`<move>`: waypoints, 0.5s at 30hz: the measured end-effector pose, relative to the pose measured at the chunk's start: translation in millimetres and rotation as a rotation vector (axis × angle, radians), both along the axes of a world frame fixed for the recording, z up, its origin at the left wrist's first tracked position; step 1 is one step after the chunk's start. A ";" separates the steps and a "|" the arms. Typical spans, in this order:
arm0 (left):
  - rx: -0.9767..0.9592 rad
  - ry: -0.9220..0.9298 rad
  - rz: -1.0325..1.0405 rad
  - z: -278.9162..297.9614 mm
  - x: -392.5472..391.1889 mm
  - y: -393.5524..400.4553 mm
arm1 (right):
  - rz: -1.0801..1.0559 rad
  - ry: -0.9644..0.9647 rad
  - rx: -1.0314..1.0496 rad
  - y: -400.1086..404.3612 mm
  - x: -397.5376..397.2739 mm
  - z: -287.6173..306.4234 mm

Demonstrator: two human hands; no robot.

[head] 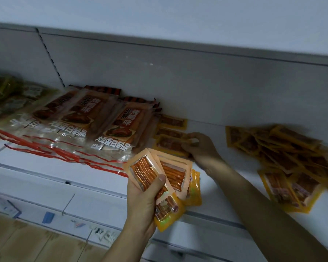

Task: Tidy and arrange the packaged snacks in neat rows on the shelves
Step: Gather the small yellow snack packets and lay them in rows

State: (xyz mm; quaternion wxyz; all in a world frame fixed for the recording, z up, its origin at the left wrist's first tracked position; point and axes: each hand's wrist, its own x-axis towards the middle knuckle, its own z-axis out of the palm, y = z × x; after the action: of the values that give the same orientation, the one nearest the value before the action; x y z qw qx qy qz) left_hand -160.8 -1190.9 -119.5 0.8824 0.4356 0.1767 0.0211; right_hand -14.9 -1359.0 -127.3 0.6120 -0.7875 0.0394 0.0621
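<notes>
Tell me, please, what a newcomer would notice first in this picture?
The left hand grips a fan of orange snack packets at the centre. Behind it, the right hand pinches a yellow packet on the white shelf, with large clear-fronted bags stacked to the left.

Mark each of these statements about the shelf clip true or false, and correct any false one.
1. The left hand holds a fan of small snack packets. True.
2. The right hand hangs idle off the shelf. False: its fingers pinch a yellow packet on the shelf.
3. A loose heap of yellow packets lies at the right. True.
4. The large clear bags stand upright. False: they lie overlapping, leaning back.
</notes>
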 end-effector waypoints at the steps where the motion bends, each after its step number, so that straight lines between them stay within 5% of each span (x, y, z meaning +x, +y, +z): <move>1: 0.005 0.001 0.020 0.0 -1.4 0.9 | 0.004 -0.036 -0.061 8.1 0.6 -0.9; 6: 0.018 0.010 0.089 -0.9 -6.2 3.9 | 0.050 -0.212 -0.355 27.8 6.2 -7.9; 15: 0.055 -0.007 0.123 -1.4 -10.7 -1.0 | 0.045 -0.228 -0.431 32.9 10.1 -12.3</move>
State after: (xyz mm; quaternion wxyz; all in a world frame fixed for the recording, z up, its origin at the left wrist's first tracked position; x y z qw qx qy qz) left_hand -171.5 -1191.9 -120.9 0.8676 0.4479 0.1997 0.0817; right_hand -4.8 -1326.1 -139.6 0.4289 -0.9024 -0.0352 -0.0234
